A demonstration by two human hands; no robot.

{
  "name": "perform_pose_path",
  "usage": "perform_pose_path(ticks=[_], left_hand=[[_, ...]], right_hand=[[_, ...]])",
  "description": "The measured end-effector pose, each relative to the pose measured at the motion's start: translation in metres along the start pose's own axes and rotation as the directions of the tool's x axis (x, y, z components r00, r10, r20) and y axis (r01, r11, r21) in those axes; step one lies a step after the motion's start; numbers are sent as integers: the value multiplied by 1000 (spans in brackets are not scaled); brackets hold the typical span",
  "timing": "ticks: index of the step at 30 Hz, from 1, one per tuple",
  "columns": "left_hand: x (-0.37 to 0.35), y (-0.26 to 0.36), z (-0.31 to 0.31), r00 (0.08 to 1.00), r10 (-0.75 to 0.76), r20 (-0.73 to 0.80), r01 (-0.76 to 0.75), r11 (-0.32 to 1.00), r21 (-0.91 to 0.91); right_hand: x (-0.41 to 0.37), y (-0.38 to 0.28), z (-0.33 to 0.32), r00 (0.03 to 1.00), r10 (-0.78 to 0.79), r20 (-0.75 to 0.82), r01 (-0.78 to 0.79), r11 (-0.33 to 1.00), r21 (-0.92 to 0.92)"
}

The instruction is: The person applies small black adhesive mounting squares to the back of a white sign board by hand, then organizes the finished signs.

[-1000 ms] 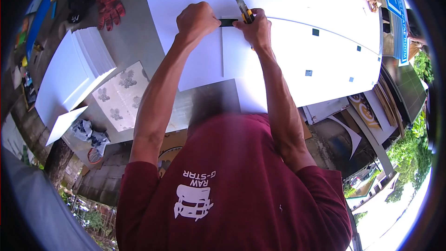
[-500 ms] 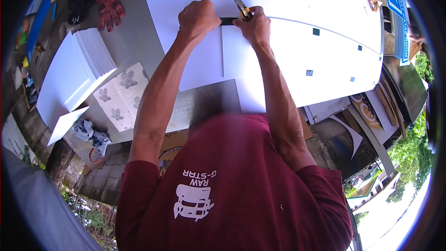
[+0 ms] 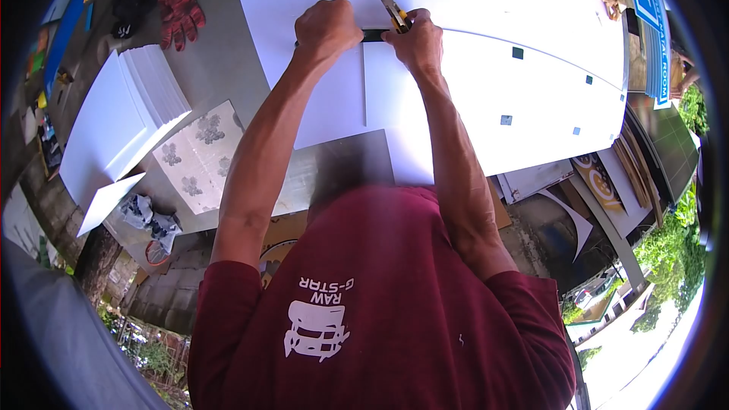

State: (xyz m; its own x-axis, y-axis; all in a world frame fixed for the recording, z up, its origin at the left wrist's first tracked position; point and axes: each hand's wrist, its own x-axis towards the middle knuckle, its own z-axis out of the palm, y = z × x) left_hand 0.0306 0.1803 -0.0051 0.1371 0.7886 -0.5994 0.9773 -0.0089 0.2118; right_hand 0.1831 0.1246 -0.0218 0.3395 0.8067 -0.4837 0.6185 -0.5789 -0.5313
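My left hand [image 3: 328, 28] is closed over one end of a short black strip [image 3: 373, 35], which lies across the white sheet [image 3: 326, 114]. Its fingers are curled, and a dark tip of the strip shows at the hand's left edge. In my right hand [image 3: 420, 42] is a utility knife [image 3: 396, 15] with a yellow and black handle, its blade pointing up and left, clear of the strip. That hand's thumb touches the strip's right end. Under my right forearm lies a white panel [image 3: 471, 83] with several small dark squares, its left edge just below the strip.
At left stands a stack of white sheets [image 3: 114, 121] beside a floral-patterned board [image 3: 201, 152]. A red glove [image 3: 179, 11] lies at upper left. Blue lettered signs [image 3: 653, 38] are stacked at far right, and offcuts [image 3: 600, 182] lie below the table's right edge.
The knife has tilted slightly, its blade tip shifting a little left. My left hand has moved very slightly right. The strip and panel look almost unmoved.
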Motion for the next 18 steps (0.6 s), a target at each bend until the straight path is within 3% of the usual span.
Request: perform_pose_path(ticks=[8, 16, 18], left_hand=[[0, -2, 2, 999, 18, -32, -18, 1000, 7], [4, -11, 0, 998, 48, 49, -39, 984, -176], [4, -10, -1, 996, 65, 64, -49, 972, -228]], right_hand=[[2, 4, 2, 1000, -27, -8, 27, 999, 30], [6, 4, -2, 999, -12, 32, 11, 1000, 9], [6, 10, 2, 997, -81, -16, 81, 997, -16]])
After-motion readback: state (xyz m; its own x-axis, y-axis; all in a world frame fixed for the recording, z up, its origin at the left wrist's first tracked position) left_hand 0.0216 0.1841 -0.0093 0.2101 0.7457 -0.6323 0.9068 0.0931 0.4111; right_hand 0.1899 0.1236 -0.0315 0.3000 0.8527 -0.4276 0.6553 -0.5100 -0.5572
